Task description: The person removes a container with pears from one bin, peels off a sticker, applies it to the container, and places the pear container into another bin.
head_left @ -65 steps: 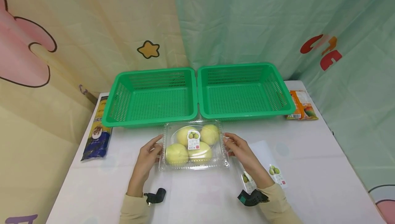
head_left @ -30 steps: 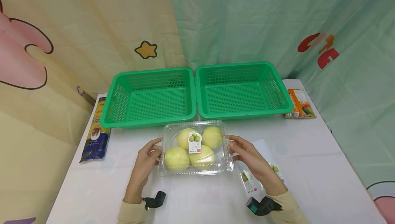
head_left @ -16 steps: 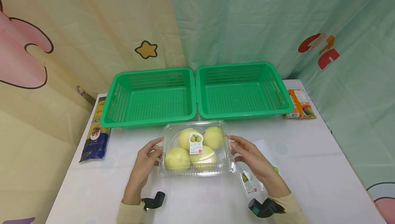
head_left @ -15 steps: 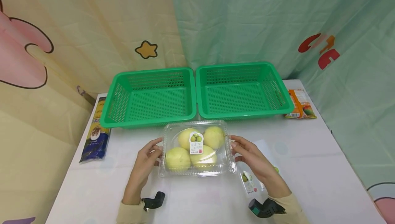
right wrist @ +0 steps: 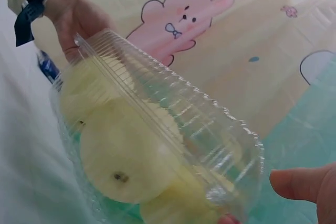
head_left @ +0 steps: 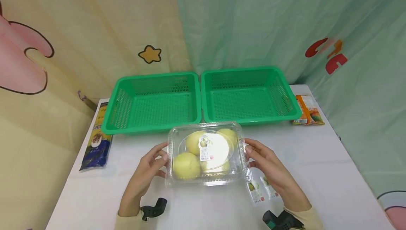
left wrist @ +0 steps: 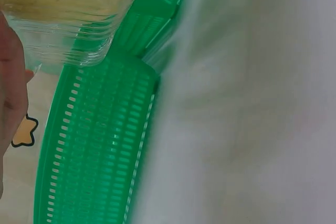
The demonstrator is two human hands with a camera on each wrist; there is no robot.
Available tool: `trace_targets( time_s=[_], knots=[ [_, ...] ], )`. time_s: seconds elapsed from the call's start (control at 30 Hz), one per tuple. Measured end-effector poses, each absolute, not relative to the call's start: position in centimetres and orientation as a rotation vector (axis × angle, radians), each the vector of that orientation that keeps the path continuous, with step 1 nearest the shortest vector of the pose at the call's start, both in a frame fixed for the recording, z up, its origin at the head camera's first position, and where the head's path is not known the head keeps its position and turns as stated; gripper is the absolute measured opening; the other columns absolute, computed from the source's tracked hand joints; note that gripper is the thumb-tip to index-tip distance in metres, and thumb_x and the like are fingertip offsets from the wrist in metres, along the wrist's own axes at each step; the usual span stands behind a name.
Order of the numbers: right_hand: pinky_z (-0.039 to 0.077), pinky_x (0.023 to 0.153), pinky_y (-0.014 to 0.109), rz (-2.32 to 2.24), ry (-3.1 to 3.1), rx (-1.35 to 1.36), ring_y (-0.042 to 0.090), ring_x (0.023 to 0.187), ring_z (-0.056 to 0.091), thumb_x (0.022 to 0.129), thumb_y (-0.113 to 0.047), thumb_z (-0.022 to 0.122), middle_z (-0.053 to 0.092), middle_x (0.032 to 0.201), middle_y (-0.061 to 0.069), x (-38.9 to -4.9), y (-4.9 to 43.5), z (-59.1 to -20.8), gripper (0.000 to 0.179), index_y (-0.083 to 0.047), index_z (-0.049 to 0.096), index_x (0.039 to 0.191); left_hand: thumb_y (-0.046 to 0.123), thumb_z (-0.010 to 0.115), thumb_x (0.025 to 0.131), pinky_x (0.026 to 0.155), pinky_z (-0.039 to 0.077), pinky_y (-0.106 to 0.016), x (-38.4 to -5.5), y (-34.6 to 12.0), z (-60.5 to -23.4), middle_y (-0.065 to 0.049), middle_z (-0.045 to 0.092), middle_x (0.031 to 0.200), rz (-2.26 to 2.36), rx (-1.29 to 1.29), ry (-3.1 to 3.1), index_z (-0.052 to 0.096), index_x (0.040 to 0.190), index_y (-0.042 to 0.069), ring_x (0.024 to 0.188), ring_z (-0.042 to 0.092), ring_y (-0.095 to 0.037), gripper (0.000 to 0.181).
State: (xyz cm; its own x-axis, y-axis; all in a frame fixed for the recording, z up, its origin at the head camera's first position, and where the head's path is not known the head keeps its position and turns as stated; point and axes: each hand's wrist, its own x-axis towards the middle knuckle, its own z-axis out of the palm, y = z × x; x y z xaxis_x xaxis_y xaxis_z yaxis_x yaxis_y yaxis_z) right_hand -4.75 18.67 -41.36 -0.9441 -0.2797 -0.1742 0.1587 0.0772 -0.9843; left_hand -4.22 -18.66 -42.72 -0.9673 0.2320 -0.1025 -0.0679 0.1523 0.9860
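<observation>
A clear plastic fruit box point(head_left: 177, 130) with several pale yellow-green fruits point(head_left: 186, 166) inside is held between both hands, above the table in front of the baskets. On its lid is a white label point(head_left: 206, 149), partly washed out by glare. My left hand point(head_left: 144, 172) grips the left side, its fingertips partly hidden behind the plastic. At the opposite side my right hand point(head_left: 269, 166) holds the edge. In the right wrist view, the right thumb point(right wrist: 299, 182) stands a little off the box and one fingertip point(right wrist: 229, 219) touches it from below.
Two green baskets point(head_left: 152, 129) point(head_left: 253, 120) stand side by side at the back. A blue-and-yellow packet point(head_left: 96, 140) lies left, an orange packet point(head_left: 307, 112) right. Under the right hand lies a clear sheet with fruit labels point(head_left: 256, 191). Curtains point(head_left: 238, 22) hang behind the table.
The fruit box has come up closer to the head camera and slightly to the right, with both hands keeping hold. Glare now covers part of the label. Baskets and packets stay put.
</observation>
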Motion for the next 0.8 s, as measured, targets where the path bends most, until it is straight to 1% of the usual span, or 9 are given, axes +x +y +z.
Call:
trace_targets(
  time_s=[0.07, 0.13, 0.27, 0.4, 0.47, 0.6, 0.7, 0.77, 0.8],
  knots=[
    [0.053, 0.081, 0.025, -1.989, 2.038, -0.078, 0.007, 0.095, 0.057, 0.107, -0.024, 0.049, 0.06, 0.11, -0.008, -4.7, 18.5, -41.2, 0.049, 0.002, 0.04, 0.148, 0.008, 0.05, 0.103, 0.058, 0.06, -0.033, -4.1, -18.7, -42.8, -0.001, 0.054, 0.102, 1.936, 0.256, 2.136, 0.03, 0.153, -0.004, 0.082, 0.065, -0.005, 0.055],
    [0.053, 0.081, 0.024, -2.05, 2.031, 0.006, 0.006, 0.097, 0.058, 0.106, -0.024, 0.05, 0.062, 0.113, -0.01, -4.9, 18.3, -41.0, 0.048, 0.002, 0.043, 0.146, 0.005, 0.052, 0.101, 0.058, 0.061, -0.035, -4.1, -18.4, -42.8, -0.004, 0.052, 0.107, 1.957, 0.33, 2.078, 0.024, 0.155, -0.004, 0.082, 0.066, -0.004, 0.061],
    [0.053, 0.082, 0.022, -2.146, 2.019, 0.155, 0.006, 0.101, 0.058, 0.106, -0.027, 0.052, 0.061, 0.118, -0.011, -5.6, 18.2, -40.4, 0.05, 0.001, 0.043, 0.145, 0.002, 0.058, 0.097, 0.061, 0.061, -0.036, -4.6, -17.2, -42.6, -0.011, 0.043, 0.118, 1.979, 0.409, 1.992, 0.015, 0.159, -0.001, 0.087, 0.063, -0.003, 0.075],
    [0.053, 0.087, 0.02, -2.14, 2.087, 0.148, 0.003, 0.109, 0.058, 0.106, -0.033, 0.051, 0.058, 0.126, -0.011, -6.6, 18.6, -39.9, 0.052, -0.001, 0.043, 0.147, 0.001, 0.062, 0.095, 0.063, 0.061, -0.034, -5.2, -16.4, -42.2, -0.013, 0.034, 0.126, 2.016, 0.465, 1.958, 0.01, 0.161, 0.001, 0.093, 0.059, -0.003, 0.083],
    [0.052, 0.09, 0.019, -2.095, 2.151, 0.124, 0.002, 0.115, 0.056, 0.106, -0.037, 0.049, 0.055, 0.131, -0.01, -7.1, 18.8, -39.6, 0.054, -0.003, 0.043, 0.148, 0.0, 0.062, 0.094, 0.064, 0.061, -0.033, -5.5, -16.2, -41.9, -0.013, 0.032, 0.128, 2.043, 0.479, 1.963, 0.009, 0.161, 0.002, 0.095, 0.059, -0.003, 0.085],
    [0.049, 0.093, 0.017, -2.037, 2.207, 0.105, 0.002, 0.121, 0.052, 0.106, -0.04, 0.047, 0.05, 0.141, -0.004, -8.4, 19.0, -38.6, 0.057, -0.005, 0.041, 0.151, -0.001, 0.06, 0.095, 0.062, 0.059, -0.031, -6.2, -15.8, -41.0, -0.012, 0.033, 0.131, 2.069, 0.475, 2.03, 0.008, 0.161, 0.003, 0.097, 0.058, -0.003, 0.085],
    [0.046, 0.097, 0.021, -2.025, 2.212, 0.113, 0.003, 0.124, 0.048, 0.107, -0.041, 0.045, 0.045, 0.146, 0.0, -9.2, 19.1, -37.8, 0.057, -0.006, 0.04, 0.151, 0.0, 0.059, 0.095, 0.062, 0.058, -0.03, -7.0, -15.4, -40.4, -0.013, 0.032, 0.135, 2.071, 0.459, 2.075, 0.006, 0.162, 0.005, 0.099, 0.056, -0.004, 0.085],
    [0.043, 0.102, 0.027, -2.015, 2.228, 0.114, 0.004, 0.125, 0.046, 0.106, -0.042, 0.045, 0.045, 0.147, 0.002, -9.8, 19.3, -37.4, 0.057, -0.007, 0.04, 0.151, 0.0, 0.061, 0.094, 0.064, 0.058, -0.028, -7.5, -15.1, -40.1, -0.014, 0.031, 0.138, 2.078, 0.436, 2.092, 0.006, 0.162, 0.008, 0.103, 0.055, -0.004, 0.088],
    [0.041, 0.105, 0.032, -2.014, 2.23, 0.112, 0.004, 0.126, 0.045, 0.106, -0.043, 0.045, 0.044, 0.148, 0.002, -10.0, 19.4, -37.3, 0.058, -0.007, 0.04, 0.152, 0.0, 0.062, 0.094, 0.065, 0.058, -0.027, -7.6, -14.9, -39.9, -0.015, 0.031, 0.14, 2.079, 0.419, 2.1, 0.006, 0.163, 0.01, 0.105, 0.054, -0.004, 0.089]
  ],
)
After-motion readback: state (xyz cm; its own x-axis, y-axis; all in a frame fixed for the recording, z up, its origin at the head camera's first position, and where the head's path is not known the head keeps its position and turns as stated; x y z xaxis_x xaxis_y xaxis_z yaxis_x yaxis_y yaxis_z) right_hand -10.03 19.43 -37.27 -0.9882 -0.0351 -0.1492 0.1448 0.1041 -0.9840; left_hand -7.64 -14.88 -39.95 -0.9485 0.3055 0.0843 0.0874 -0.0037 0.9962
